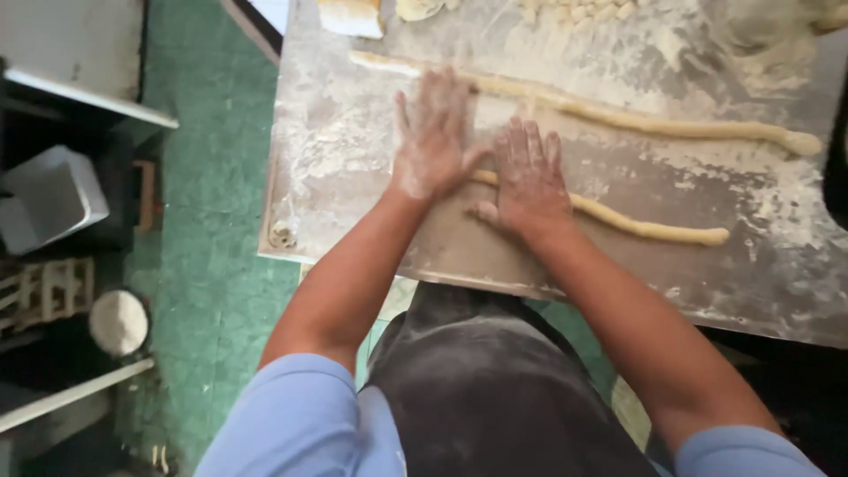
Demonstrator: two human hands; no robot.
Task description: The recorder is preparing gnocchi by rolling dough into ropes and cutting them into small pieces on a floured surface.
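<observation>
Fingers (446, 102) splayed flat, gripping nothing, on the near dough rope (649, 230); your uneven pressing may snap it.

Two dough ropes are counted on the floured worktop (353, 159): one long rope (671, 126) at the far side, running approx. the full width, and one shorter rope (654, 230) nearer, partly covered. Two hands are seen laid flat, left hand (433, 137) and right hand (528, 177), both dusted w/ flour. One dough block (351, 16) is counted at the far left edge, cut off by the frame. One heap of small dough bits (574, 11) is seen far centre; no. of bits can't be told. One round tub of flour (117, 322) is counted on the floor, left.
</observation>
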